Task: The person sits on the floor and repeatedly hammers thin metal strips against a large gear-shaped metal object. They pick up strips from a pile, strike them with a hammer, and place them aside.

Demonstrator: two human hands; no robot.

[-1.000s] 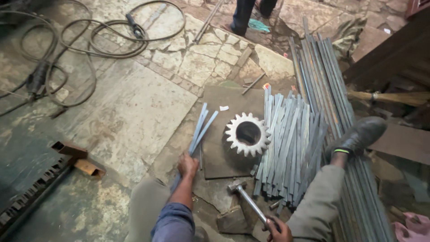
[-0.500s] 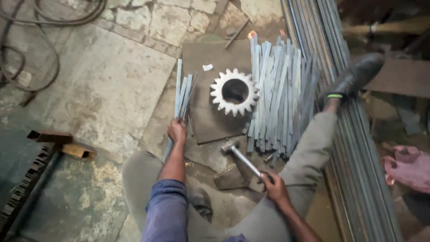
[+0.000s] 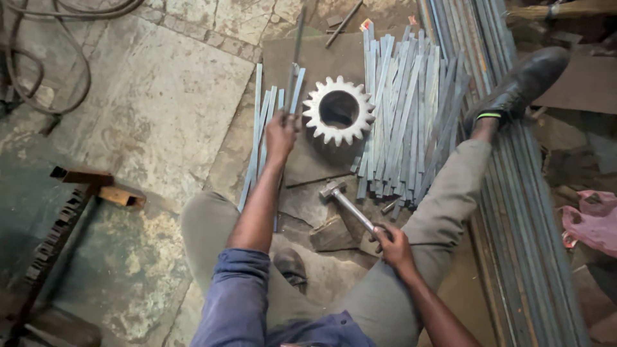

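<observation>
My left hand [image 3: 280, 133] grips one thin flat metal strip [image 3: 296, 48] that points away from me, just left of a large pale toothed gear [image 3: 339, 110] lying on a dark steel plate [image 3: 283, 64]. More cut strips [image 3: 260, 135] lie in a small pile beside that hand. My right hand [image 3: 392, 244] holds the handle of a metal hammer [image 3: 347, 204], whose head rests on the floor near the plate. A large heap of flat strips [image 3: 405, 122] lies right of the gear, next to my outstretched right leg and black shoe [image 3: 524, 80].
Long steel bars [image 3: 527, 212] run along the right side. Cables [image 3: 38, 71] coil at the upper left. A short square tube [image 3: 80, 175] and a rusty rack [image 3: 45, 250] lie at the left. Pink cloth [image 3: 594, 222] sits at the right edge.
My left hand has lifted one strip off the small pile and moved it up toward the gear. The right hand keeps the hammer low. The camera has shifted closer.
</observation>
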